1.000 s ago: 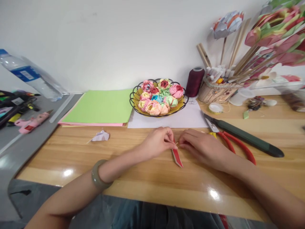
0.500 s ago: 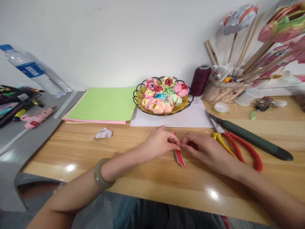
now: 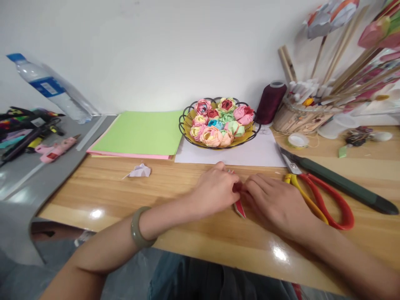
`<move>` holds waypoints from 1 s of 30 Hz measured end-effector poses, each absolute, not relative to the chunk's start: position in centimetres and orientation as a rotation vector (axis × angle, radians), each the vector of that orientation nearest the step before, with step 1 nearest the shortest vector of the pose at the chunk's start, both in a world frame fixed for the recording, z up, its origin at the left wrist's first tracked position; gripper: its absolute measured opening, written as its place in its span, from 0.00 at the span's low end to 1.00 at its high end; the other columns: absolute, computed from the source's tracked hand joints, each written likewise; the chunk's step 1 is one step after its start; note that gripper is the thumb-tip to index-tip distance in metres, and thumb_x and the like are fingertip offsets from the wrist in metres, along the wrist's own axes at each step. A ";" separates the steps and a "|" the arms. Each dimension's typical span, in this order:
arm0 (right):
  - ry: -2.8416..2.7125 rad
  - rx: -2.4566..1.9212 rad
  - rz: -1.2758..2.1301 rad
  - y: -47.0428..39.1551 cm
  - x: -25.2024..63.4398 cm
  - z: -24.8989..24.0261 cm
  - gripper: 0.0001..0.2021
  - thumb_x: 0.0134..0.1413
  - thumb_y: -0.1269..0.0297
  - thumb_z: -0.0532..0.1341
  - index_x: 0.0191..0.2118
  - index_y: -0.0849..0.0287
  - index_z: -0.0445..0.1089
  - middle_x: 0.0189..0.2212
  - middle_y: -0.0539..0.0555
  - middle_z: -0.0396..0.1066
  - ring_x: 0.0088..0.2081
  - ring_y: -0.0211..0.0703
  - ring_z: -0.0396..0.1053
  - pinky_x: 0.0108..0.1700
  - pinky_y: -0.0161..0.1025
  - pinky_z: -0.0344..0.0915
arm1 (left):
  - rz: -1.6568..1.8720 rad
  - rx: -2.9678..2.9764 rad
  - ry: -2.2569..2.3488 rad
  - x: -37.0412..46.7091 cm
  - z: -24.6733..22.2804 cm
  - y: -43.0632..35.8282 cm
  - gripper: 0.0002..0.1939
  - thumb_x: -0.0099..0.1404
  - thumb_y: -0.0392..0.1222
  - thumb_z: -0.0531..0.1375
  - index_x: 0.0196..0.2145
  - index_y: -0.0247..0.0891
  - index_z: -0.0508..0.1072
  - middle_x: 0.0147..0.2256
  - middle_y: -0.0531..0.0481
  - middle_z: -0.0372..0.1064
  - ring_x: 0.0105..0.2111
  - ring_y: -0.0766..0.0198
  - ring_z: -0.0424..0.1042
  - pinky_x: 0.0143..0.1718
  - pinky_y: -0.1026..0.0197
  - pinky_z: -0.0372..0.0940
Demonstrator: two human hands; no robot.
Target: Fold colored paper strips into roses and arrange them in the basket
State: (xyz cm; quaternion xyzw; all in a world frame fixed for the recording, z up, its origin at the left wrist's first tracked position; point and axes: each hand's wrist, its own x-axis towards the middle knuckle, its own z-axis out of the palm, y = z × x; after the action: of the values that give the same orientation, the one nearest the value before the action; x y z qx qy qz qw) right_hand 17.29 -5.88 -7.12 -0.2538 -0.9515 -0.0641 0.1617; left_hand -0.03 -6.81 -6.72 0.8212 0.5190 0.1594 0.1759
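A narrow red strip with pale edges (image 3: 239, 208) lies under my fingers on the wooden table (image 3: 193, 233); most of it is covered. My left hand (image 3: 218, 187) is closed on the strip, its knuckles up. Right beside it, fingertips meeting, my right hand (image 3: 275, 202) is closed too; what it pinches is too small and hidden to make out. To the right of that hand lie scissors with red and yellow handles (image 3: 343, 214).
Behind my hands, a basket of paper flowers (image 3: 186, 135) stands on white paper (image 3: 200, 156). Green sheets (image 3: 140, 133) and crumpled paper (image 3: 139, 170) lie left. A dark green tool (image 3: 343, 181), thread spool (image 3: 271, 104) and stick holder (image 3: 303, 118) are right.
My hands have drawn together over the strip and cover more of it. The right hand's fingers have turned further down. The whole view has shifted slightly.
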 end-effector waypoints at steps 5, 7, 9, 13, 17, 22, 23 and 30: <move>-2.738 -0.721 -0.212 -6.0 17.1 -7.3 0.13 0.61 0.70 0.44 0.30 0.62 0.63 0.24 0.54 0.64 0.23 0.42 0.62 0.25 0.38 0.54 | 0.471 2.187 1.532 0.0 -6.7 -6.9 0.05 0.53 0.35 0.57 0.24 0.38 0.73 0.22 0.49 0.66 0.34 0.58 0.65 0.30 0.59 0.60; -2.664 -0.805 -0.088 -5.8 17.2 -7.3 0.11 0.61 0.68 0.46 0.31 0.61 0.62 0.25 0.53 0.64 0.24 0.41 0.63 0.24 0.37 0.55 | 0.526 2.052 1.527 -0.1 -6.9 -6.8 0.04 0.53 0.36 0.59 0.23 0.39 0.73 0.23 0.51 0.68 0.34 0.59 0.65 0.31 0.60 0.60; -2.555 -0.911 0.136 -5.3 17.4 -7.3 0.08 0.61 0.67 0.48 0.32 0.60 0.61 0.26 0.53 0.65 0.25 0.40 0.64 0.25 0.36 0.57 | 0.577 1.942 1.474 -0.2 -7.1 -6.6 0.04 0.53 0.38 0.61 0.22 0.40 0.73 0.23 0.53 0.69 0.34 0.60 0.65 0.33 0.61 0.60; -2.498 -0.915 0.587 -4.5 17.6 -6.6 0.06 0.59 0.68 0.51 0.34 0.59 0.63 0.30 0.53 0.68 0.30 0.38 0.67 0.32 0.35 0.62 | 0.624 1.850 1.362 -0.7 -7.4 -6.2 0.04 0.51 0.38 0.65 0.22 0.38 0.73 0.22 0.54 0.69 0.34 0.62 0.65 0.33 0.62 0.59; -2.603 -0.861 0.641 -4.6 17.6 -6.5 0.06 0.55 0.69 0.54 0.35 0.58 0.67 0.30 0.53 0.71 0.30 0.40 0.68 0.32 0.35 0.63 | 0.643 1.852 1.313 -1.0 -7.5 -6.1 0.05 0.51 0.36 0.65 0.21 0.38 0.72 0.22 0.54 0.70 0.32 0.63 0.65 0.33 0.63 0.59; -2.597 -0.752 0.399 -4.8 17.7 -7.4 0.07 0.55 0.70 0.54 0.33 0.60 0.69 0.29 0.55 0.72 0.29 0.40 0.69 0.30 0.35 0.63 | 0.639 1.877 1.291 -1.1 -7.6 -6.1 0.04 0.52 0.36 0.65 0.22 0.39 0.72 0.23 0.54 0.71 0.33 0.63 0.65 0.34 0.63 0.59; -2.601 -0.733 0.370 -4.8 17.7 -7.5 0.08 0.56 0.70 0.53 0.32 0.60 0.69 0.28 0.55 0.72 0.29 0.39 0.69 0.30 0.34 0.62 | 0.639 1.881 1.287 -1.2 -7.6 -6.1 0.04 0.52 0.36 0.64 0.22 0.39 0.72 0.23 0.55 0.71 0.33 0.63 0.65 0.34 0.63 0.59; -2.545 -0.859 0.399 -5.3 16.8 -6.9 0.08 0.52 0.72 0.53 0.25 0.60 0.64 0.22 0.52 0.66 0.24 0.36 0.62 0.26 0.33 0.58 | 0.631 1.812 1.117 -1.4 -8.0 -5.7 0.04 0.54 0.35 0.62 0.24 0.37 0.71 0.23 0.57 0.71 0.26 0.69 0.68 0.39 0.62 0.61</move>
State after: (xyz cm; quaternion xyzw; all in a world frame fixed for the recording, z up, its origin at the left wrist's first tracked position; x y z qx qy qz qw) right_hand 16.81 -5.26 -6.92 -0.3091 -0.9160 0.1435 0.2115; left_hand -1.40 -5.70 -8.01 0.7311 0.4506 0.2547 0.4446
